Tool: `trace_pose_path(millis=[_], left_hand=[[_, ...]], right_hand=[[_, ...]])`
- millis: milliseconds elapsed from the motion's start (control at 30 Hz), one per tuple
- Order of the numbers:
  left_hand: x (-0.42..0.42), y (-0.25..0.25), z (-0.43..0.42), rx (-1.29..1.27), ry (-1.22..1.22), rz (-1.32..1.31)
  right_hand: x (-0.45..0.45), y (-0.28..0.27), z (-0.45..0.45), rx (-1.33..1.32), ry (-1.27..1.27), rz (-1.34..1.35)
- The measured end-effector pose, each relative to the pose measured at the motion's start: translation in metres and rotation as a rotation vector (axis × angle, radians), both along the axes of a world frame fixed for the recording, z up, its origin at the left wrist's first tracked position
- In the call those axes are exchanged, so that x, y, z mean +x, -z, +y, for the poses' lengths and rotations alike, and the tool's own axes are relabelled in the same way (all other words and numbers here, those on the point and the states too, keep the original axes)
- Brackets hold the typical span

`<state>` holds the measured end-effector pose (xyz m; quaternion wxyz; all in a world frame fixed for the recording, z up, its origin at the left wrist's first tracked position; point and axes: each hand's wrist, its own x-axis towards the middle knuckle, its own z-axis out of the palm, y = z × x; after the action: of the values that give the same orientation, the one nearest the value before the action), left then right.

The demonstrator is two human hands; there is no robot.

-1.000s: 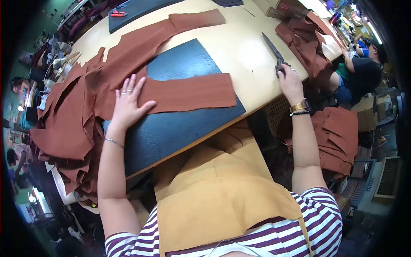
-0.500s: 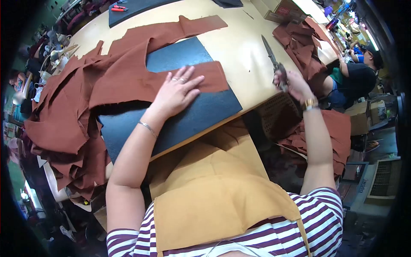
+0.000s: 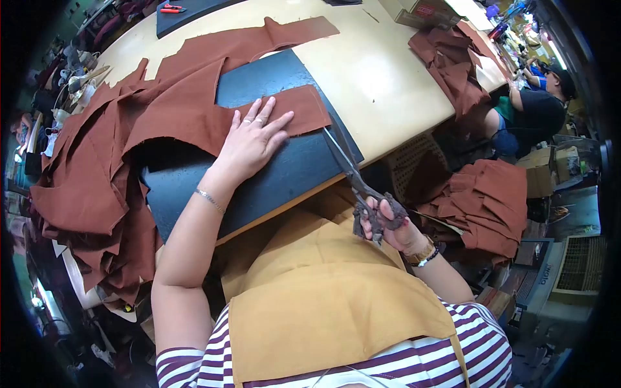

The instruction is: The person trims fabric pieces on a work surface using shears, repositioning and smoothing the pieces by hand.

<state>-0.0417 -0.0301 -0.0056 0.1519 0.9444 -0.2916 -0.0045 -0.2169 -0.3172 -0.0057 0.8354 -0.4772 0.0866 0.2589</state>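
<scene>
My left hand (image 3: 255,139) lies flat, fingers spread, on a strip of rust-brown fabric (image 3: 301,110). Beneath that strip is a dark blue-black board (image 3: 272,178) at the table's near edge. Scissors (image 3: 346,161) with cloth-wrapped handles are gripped in my right hand (image 3: 391,226), in front of the table edge. Their blades point up and left, and the tips reach the lower right corner of the strip. Whether the blades are around the fabric or only touching it, I cannot tell. The fabric continues left into a larger crumpled piece (image 3: 174,110).
Brown fabric pieces (image 3: 446,68) lie at the table's right end, near a cardboard box (image 3: 417,11). More folded fabric (image 3: 485,200) is stacked below on the right. A red-handled tool (image 3: 171,9) rests on another dark board (image 3: 194,14). A person (image 3: 540,113) sits at far right.
My right hand has swung down and left with the scissors, bringing the tips to the fabric corner. My left hand stays flat on the strip, and the view has shifted slightly.
</scene>
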Motion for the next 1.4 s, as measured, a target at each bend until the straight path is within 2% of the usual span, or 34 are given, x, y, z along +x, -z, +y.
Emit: trace_pose_path(millis=[133, 233, 467, 667, 967, 1400], left_hand=[[-0.017, -0.006, 0.009, 0.051, 0.02, -0.009], [-0.02, -0.007, 0.01, 0.056, 0.004, 0.003], [-0.022, -0.008, 0.009, 0.069, 0.023, -0.024], [-0.021, -0.006, 0.009, 0.072, 0.017, -0.034], [-0.021, -0.004, 0.008, 0.073, 0.016, -0.049], [-0.021, -0.006, 0.009, 0.107, 0.084, -0.058]], right_hand=[[0.013, -0.007, 0.012, -0.2, -0.015, -0.065], [0.017, -0.005, 0.016, -0.206, -0.04, -0.134], [0.024, -0.013, 0.028, -0.314, -0.026, -0.053], [0.019, -0.017, 0.029, -0.329, 0.034, -0.055], [0.007, -0.012, 0.011, -0.301, -0.052, -0.036], [0.019, -0.019, 0.022, -0.311, 0.032, -0.04]])
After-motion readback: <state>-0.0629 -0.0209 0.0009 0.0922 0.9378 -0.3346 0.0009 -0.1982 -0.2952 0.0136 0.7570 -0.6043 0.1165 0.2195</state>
